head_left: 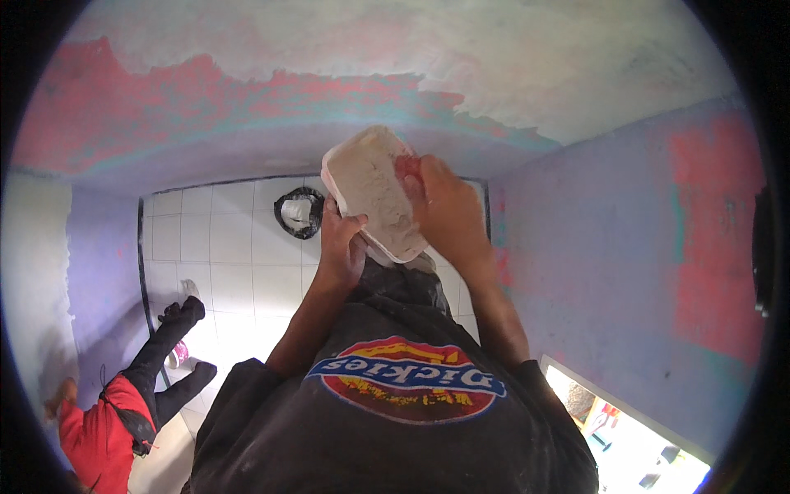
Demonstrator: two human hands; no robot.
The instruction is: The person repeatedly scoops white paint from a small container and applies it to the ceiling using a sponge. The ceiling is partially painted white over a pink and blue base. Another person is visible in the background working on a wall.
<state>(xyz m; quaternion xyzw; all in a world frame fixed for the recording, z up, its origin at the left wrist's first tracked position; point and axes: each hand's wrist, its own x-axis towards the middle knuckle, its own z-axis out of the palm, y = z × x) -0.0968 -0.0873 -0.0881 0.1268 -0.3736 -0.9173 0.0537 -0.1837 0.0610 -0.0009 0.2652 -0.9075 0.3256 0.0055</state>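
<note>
Item: rectangular plaster-caked float (374, 191), held up between 2 hands. Left hand (341, 247) fingers clamped on its lower edge; right hand (444, 210) fingers closed over its right side. Behind the fingers: wall (247, 99) with fresh pale plaster over red and teal patches. Below the fingers: white tiled floor (230, 247), black-rimmed bucket (298, 212). Lilac side wall (592, 247) to the right.

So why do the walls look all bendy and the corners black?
Head view: the fisheye lens curves the tiled floor lines and blackens the rim; a bright opening glares white at lower right; both hands, left and right, on the plaster-caked board look sharp.
</note>
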